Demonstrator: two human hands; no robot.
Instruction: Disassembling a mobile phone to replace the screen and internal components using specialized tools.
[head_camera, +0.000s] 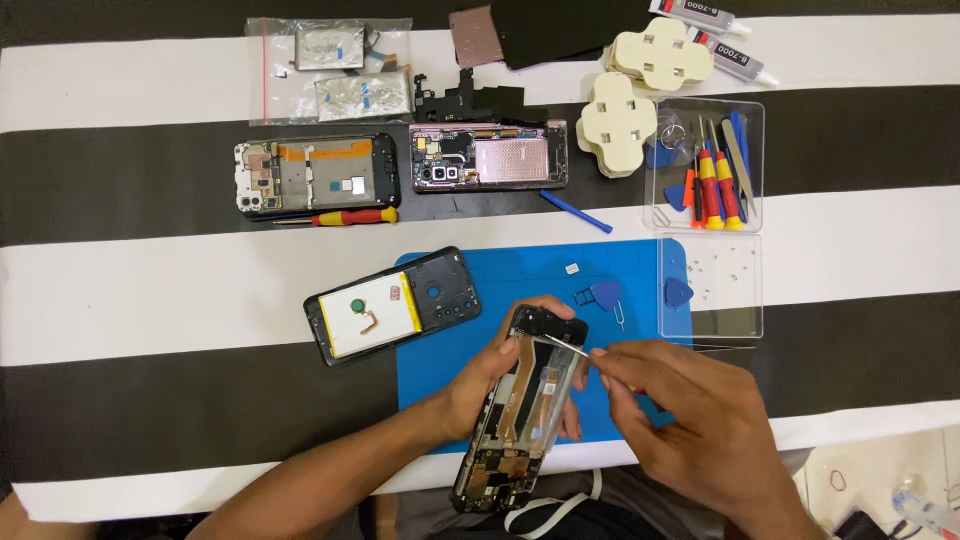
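My left hand (478, 385) grips an opened black phone frame (520, 410), tilted over the blue work mat (520, 275), with its circuit boards showing. My right hand (690, 420) holds metal tweezers (563, 345) whose tips touch the upper part of that phone. The phone's black back cover (392, 305), with a yellow-edged white inner panel, lies on the mat's left edge.
Two more opened phones (317, 176) (488, 157) lie further back with a red-yellow screwdriver (352, 216), a bag of batteries (330, 72), cream suction pads (617, 125), glue tubes (735, 55), a clear tool tray (752, 150), blue picks (678, 292) and a blue pry stick (576, 211).
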